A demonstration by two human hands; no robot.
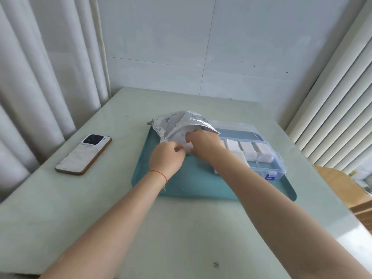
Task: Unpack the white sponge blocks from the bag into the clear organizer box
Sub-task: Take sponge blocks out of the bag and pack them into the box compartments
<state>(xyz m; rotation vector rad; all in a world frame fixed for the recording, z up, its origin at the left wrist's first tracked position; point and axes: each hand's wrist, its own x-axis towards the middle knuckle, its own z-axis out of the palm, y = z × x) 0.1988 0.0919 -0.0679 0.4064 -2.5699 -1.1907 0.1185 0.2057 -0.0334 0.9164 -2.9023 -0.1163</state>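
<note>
While several sponge blocks [248, 151] already sit in the box [269, 158], both hands, left hand [168, 156] and right hand [203, 143], pinch the bag [177, 123] at its mouth, so unpacking seems unfinished.

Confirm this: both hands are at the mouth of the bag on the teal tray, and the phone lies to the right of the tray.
Wrong side. The head view shows the phone to the left of the teal tray. Both hands, left and right, are at the bag.
</note>
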